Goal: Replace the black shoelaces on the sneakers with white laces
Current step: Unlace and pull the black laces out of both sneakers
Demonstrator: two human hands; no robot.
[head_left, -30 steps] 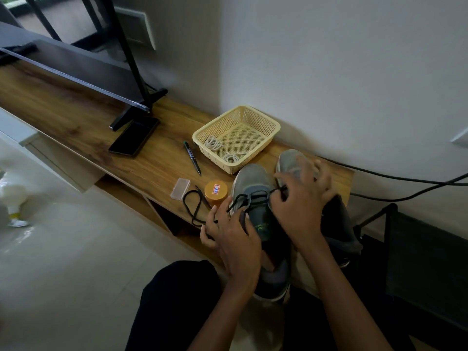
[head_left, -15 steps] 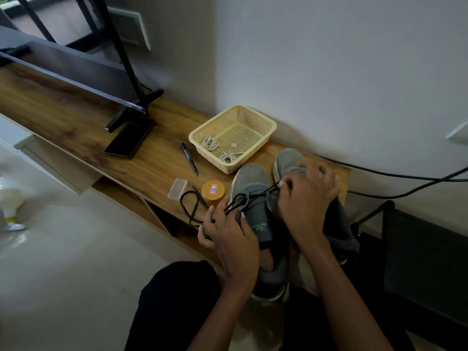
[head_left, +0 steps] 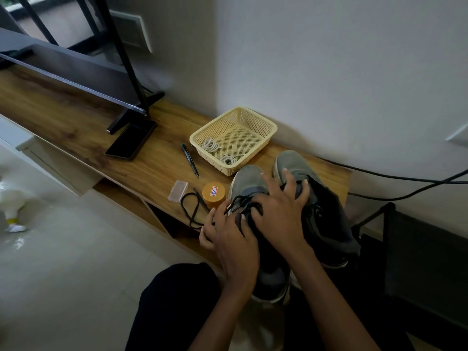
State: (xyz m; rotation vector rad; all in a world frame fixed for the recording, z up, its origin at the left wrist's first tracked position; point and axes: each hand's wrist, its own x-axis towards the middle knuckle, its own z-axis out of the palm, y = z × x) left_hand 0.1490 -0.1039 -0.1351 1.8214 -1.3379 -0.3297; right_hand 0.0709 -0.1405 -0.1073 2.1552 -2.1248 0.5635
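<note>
Two grey sneakers stand on the wooden shelf, toes to the wall. On the left sneaker (head_left: 247, 179) my left hand (head_left: 229, 239) grips the side near the eyelets and pinches its black lace (head_left: 240, 200). My right hand (head_left: 279, 211) lies over the tongue, fingers spread, tips on the right sneaker (head_left: 295, 162). A loose black lace (head_left: 191, 209) lies left of the shoes. Two coiled white laces (head_left: 211, 145) sit in the yellow basket (head_left: 263, 143).
An orange-lidded jar (head_left: 213, 195), a small clear case (head_left: 178, 191), a pen (head_left: 190, 160) and a phone (head_left: 131, 140) lie on the shelf (head_left: 101, 138). A TV stand (head_left: 131, 72) rises at the left. Black cables (head_left: 405, 178) run along the wall at the right.
My right hand has slid left and down from the right sneaker's toe onto the left sneaker's laces. My left hand stays on the shoe's side.
</note>
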